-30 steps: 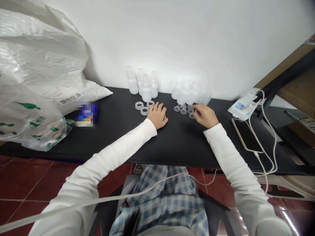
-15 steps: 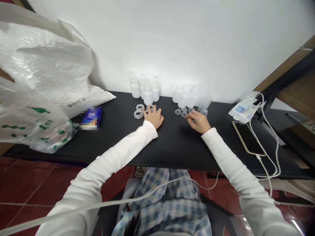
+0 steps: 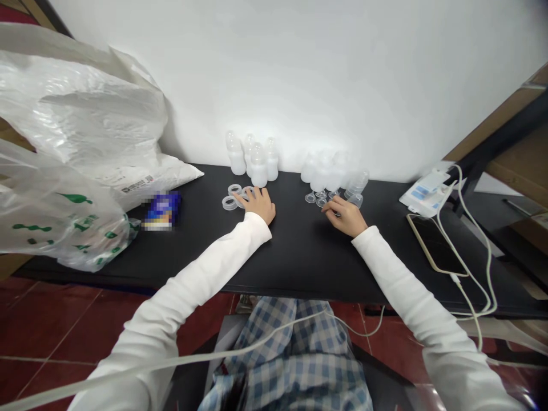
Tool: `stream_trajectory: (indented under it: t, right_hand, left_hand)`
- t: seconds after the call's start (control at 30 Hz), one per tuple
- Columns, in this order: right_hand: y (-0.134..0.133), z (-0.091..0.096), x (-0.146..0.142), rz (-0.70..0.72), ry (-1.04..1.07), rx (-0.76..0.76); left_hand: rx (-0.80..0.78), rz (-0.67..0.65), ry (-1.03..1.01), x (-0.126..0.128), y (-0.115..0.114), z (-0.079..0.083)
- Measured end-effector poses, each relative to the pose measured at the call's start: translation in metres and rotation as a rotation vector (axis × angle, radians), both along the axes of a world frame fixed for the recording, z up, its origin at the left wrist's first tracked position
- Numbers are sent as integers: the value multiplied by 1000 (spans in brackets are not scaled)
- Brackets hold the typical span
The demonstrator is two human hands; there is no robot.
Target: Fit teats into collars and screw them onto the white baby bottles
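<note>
My left hand lies flat on the black table, fingers stretched out and touching the clear plastic rings beside it. Behind the rings stand several white baby bottles against the wall. My right hand rests on the table with its fingers curled among several clear nipples, pinching something too small to name. A second cluster of bottles without tops stands just behind the nipples.
Large white plastic bags fill the table's left end, with a small blue packet next to them. A phone on a white cable and a white box lie at the right. A shelf edge stands far right.
My left hand slid slightly left onto the rings, which shifted left with it. My right hand stayed by the nipples. The view tilted a little.
</note>
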State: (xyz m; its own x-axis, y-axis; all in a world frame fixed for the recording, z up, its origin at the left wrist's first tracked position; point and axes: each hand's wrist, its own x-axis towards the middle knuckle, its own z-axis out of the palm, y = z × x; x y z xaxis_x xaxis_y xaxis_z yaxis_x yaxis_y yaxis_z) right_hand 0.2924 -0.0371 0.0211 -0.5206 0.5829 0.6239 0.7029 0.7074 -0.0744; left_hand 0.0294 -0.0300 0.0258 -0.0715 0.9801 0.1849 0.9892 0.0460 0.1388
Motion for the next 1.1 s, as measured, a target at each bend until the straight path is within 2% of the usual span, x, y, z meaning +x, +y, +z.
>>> stream_trajectory:
  t: [0.33,0.5,0.67,0.83,0.97,1.03,1.1]
  right_hand:
    - [-1,0,-1,-4,17,-41]
    - [-1,-1,-2,-1,43,-14]
    - [-2,0,-4,-6,63,33]
    - [-2,-1,-5,-17,54,47]
    - [-2,-1,-6,-16,58,44]
    - [-3,1,-6,-20,78,58]
    - [-5,1,-8,-48,130,71]
  left_hand:
    - [1,4,-49,-5,5,-10]
    - [74,11,-123,-15,13,9]
    - [127,97,-359,-30,41,33]
    - [96,97,-516,-35,69,34]
    - [83,72,-476,-34,74,29]
    - [154,36,-418,-34,69,26]
    - [268,-59,-332,-34,61,25]
